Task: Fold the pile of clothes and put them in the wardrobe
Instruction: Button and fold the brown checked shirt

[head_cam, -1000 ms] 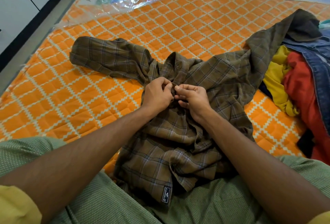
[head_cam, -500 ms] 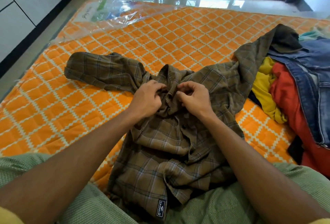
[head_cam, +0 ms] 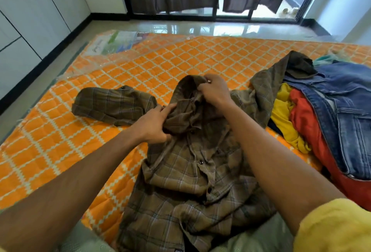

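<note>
A brown plaid shirt (head_cam: 192,171) lies front up on the orange quilted mattress (head_cam: 60,151), buttoned down its middle, its hem reaching the person's lap. The left hand (head_cam: 154,127) grips a bunch of the shirt's cloth just below the collar, thumb under and fingers curled over it. The right hand (head_cam: 214,91) pinches the collar and holds it lifted above the rest of the shirt. The two hands are near each other but apart.

One shirt sleeve (head_cam: 112,105) lies flat to the left of the shirt's body; the other runs up to the right onto the pile of clothes (head_cam: 321,131). That pile is just right of the shirt: a denim jacket (head_cam: 351,111) on top, a red garment (head_cam: 307,127) and a yellow garment (head_cam: 285,123) beneath it.

Far left of the shirt stand white cupboard doors (head_cam: 30,30), closed, so what they hold cannot be seen. Beyond the shirt, a clear plastic sheet (head_cam: 116,44) covers the mattress's far left corner.
</note>
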